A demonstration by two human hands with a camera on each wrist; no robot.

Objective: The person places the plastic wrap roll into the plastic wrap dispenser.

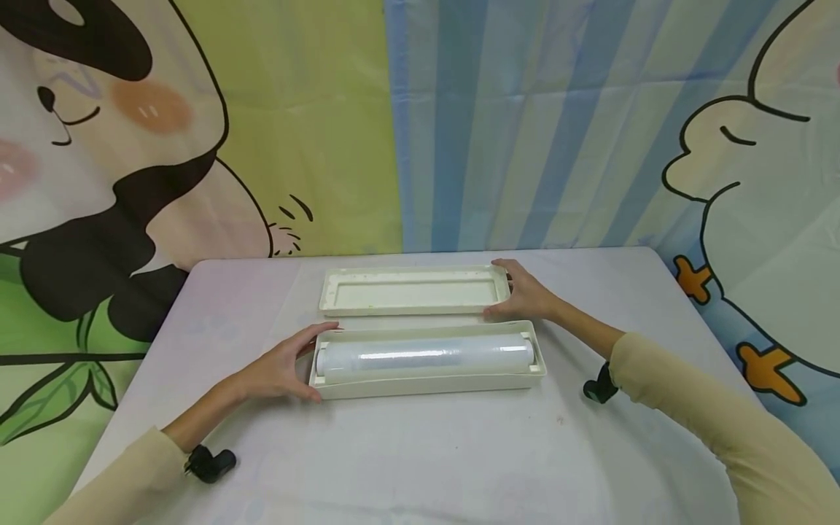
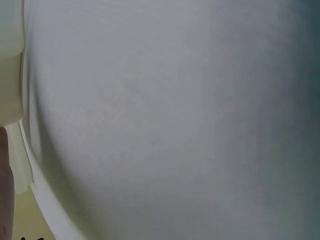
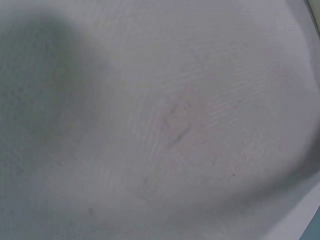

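Observation:
A long white box [image 1: 426, 385] lies on the table, with a shiny roll of plastic wrap [image 1: 426, 355] along its inside. My left hand [image 1: 282, 364] grips the box's left end, thumb at the front corner and fingers at the back one. Behind the box lies its white lid [image 1: 407, 292], a shallow rectangle with a raised inner border. The lid's right end is held by my right hand [image 1: 525, 292], fingers at the far corner and thumb at the near one. In the left wrist view, only a sliver of the left hand [image 2: 5, 190] shows beside the box [image 2: 10, 90].
A white cloth covers the table [image 1: 394, 452]. Behind it hangs a printed curtain [image 1: 512, 124] with cartoon animals and stripes. A small black wrist camera [image 1: 210, 464] sits on the left wrist, another black camera [image 1: 600, 384] on the right. Mostly tablecloth [image 3: 175, 125] fills the right wrist view.

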